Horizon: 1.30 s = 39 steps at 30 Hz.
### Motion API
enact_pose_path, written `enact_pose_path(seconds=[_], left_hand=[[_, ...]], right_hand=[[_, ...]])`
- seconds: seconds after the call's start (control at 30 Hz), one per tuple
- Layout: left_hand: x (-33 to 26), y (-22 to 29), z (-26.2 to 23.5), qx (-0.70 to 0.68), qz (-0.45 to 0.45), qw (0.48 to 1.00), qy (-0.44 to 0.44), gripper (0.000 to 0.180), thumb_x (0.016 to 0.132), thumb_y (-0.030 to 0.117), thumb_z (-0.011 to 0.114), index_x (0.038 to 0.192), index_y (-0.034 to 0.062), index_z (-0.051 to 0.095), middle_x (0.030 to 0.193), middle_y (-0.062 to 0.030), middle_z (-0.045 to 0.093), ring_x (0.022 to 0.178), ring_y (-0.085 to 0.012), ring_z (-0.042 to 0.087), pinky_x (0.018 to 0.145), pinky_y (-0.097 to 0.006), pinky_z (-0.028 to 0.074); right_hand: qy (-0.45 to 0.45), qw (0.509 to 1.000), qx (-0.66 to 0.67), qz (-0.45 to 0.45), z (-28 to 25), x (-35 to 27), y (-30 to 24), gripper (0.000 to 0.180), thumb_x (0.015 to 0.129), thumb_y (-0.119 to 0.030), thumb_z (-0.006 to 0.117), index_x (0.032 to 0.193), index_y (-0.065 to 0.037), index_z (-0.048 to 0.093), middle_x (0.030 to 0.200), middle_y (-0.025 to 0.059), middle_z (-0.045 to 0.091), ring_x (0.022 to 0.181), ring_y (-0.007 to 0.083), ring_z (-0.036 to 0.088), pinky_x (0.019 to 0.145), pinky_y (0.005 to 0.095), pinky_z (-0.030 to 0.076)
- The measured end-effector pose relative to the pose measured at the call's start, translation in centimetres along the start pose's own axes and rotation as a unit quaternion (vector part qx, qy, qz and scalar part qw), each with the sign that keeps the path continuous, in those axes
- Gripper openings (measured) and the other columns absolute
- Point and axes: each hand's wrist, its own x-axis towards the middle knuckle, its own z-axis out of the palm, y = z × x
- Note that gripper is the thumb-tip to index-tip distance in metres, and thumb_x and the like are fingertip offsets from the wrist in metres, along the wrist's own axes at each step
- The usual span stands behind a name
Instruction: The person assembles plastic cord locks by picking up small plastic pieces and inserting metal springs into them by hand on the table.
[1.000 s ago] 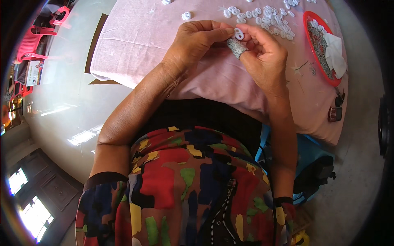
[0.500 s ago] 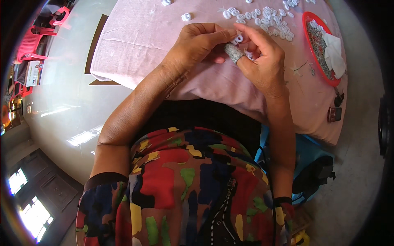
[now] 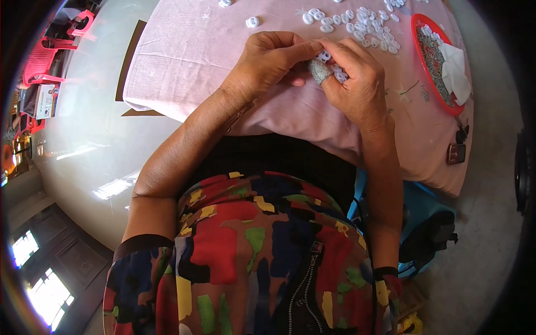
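Observation:
Over the pink cloth (image 3: 184,61), my two hands meet and work on a small white oval plastic piece (image 3: 324,56) with holes in it. My left hand (image 3: 268,64) pinches it between thumb and fingers. My right hand (image 3: 360,84) closes on it from the other side, with more white pieces (image 3: 339,73) tucked in its palm. A grey speckled wrap (image 3: 320,71) covers my right thumb. Just beyond the hands, several like pieces (image 3: 373,25) lie scattered, and one pair (image 3: 253,22) sits apart to the left.
At the right stands a red tray (image 3: 416,33) of small metal parts (image 3: 432,56) with a white cloth (image 3: 456,75) on it. A small dark device (image 3: 455,154) lies near the table's right edge. Below it is a blue chair (image 3: 421,206); red chairs (image 3: 42,58) stand far left.
The fingers of my right hand have curled in closer over the white piece. My left hand has hardly moved.

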Motion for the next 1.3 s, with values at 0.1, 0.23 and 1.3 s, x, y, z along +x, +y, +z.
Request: enact_pose_path(seconds=[0.1,0.23,1.3], left_hand=[[0.0,0.0,0.0,-0.005,-0.001,1.0,-0.003,0.019,0.094,0.019,0.069,0.101,0.0022,0.072,0.09,-0.0028,0.069,0.075,-0.008,0.062,0.064,-0.022,0.051],[-0.1,0.3,0.2,-0.004,-0.013,1.0,0.009,0.021,0.094,0.02,0.068,0.105,0.0016,0.072,0.093,-0.0034,0.07,0.075,-0.0079,0.062,0.064,-0.021,0.051],[0.1,-1.2,0.7,-0.015,0.065,0.997,0.04,0.015,0.091,0.016,0.071,0.087,0.001,0.072,0.072,-0.0026,0.066,0.059,-0.0055,0.056,0.052,-0.017,0.044]], right_hand=[[-0.003,1.0,0.019,0.012,-0.1,0.0,-0.2,0.036,0.069,0.001,0.069,0.104,-0.001,0.069,0.087,0.0108,0.066,0.076,0.0294,0.066,0.067,0.0363,0.054],[-0.001,1.0,0.029,0.011,-0.1,0.0,-0.1,0.036,0.069,0.001,0.069,0.105,-0.001,0.069,0.086,0.0112,0.065,0.075,0.0294,0.066,0.065,0.0358,0.054],[-0.006,0.999,0.034,0.008,0.1,0.0,-0.3,0.031,0.073,0.001,0.066,0.104,-0.001,0.067,0.084,0.0136,0.063,0.075,0.0333,0.065,0.066,0.0387,0.053]])
